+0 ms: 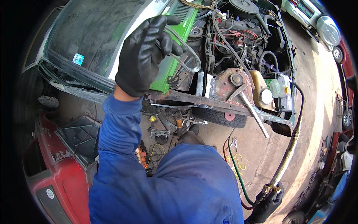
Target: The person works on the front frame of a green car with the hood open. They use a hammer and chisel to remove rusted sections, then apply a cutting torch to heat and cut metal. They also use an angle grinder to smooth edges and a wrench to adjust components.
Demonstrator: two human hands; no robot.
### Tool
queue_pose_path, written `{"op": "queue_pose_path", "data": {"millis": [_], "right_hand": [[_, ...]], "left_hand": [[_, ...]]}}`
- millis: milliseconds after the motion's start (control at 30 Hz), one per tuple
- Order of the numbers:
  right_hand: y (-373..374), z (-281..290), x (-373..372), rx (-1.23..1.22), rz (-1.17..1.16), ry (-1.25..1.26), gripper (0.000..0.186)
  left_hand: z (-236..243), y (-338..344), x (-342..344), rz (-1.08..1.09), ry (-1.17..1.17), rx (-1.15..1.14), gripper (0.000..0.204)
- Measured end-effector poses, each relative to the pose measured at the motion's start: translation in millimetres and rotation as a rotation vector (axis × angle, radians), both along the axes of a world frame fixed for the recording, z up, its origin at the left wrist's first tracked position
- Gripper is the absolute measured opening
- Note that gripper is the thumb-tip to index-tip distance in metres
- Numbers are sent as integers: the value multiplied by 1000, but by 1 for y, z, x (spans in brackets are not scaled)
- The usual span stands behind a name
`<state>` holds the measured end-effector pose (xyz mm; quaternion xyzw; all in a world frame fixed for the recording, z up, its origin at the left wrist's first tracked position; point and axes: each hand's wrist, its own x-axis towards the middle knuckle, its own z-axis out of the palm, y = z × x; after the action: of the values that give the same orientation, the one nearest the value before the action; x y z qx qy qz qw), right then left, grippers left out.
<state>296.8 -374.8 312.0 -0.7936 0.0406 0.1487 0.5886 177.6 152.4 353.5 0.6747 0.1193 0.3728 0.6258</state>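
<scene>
Raised close to the camera, the left hand (143,59), in a black glove, is curling its fingers around a looped grey wire (194,68); they are closing on the strands, and the loop is hanging out to the right, over the car's green panel (161,83). Below it, a blue sleeve (119,128) is covering the forearm. At the lower right, the right hand (269,203), also gloved, is wrapping its fingers around the valve end of a brass-coloured torch (288,158), whose dark neck is curving up toward the battery (284,98). Red and green hoses (239,175) are trailing from the torch's lower end.

Past the hands, a hammer (254,115) is leaning across the rusty fender mount, above a tyre (218,118). Pliers (234,143) are lying on the floor. Farther off, a red car (71,179) is standing at the left, and a white vehicle (311,13) at the upper right.
</scene>
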Motion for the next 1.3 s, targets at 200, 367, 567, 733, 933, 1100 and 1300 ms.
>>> {"op": "queue_pose_path", "data": {"millis": [200,367,567,733,933,1100,1300], "right_hand": [[-40,-18,27,25,208,17,50],[-59,-27,40,45,303,25,46],[-61,-34,56,28,446,58,37],[-52,-35,62,22,513,101,34],[-24,-31,55,-54,562,26,46],[8,-18,48,-63,529,58,45],[52,-12,38,-115,530,43,47]], "left_hand": [[-86,-126,-12,405,1,-83,54],[-135,-170,-45,565,101,-85,53],[-156,-213,-80,563,338,-13,44],[-191,-248,-104,620,690,31,40],[-250,-255,-131,403,1305,130,36],[-267,-250,-162,536,706,86,30],[-280,-273,-231,502,699,-596,30]]}}
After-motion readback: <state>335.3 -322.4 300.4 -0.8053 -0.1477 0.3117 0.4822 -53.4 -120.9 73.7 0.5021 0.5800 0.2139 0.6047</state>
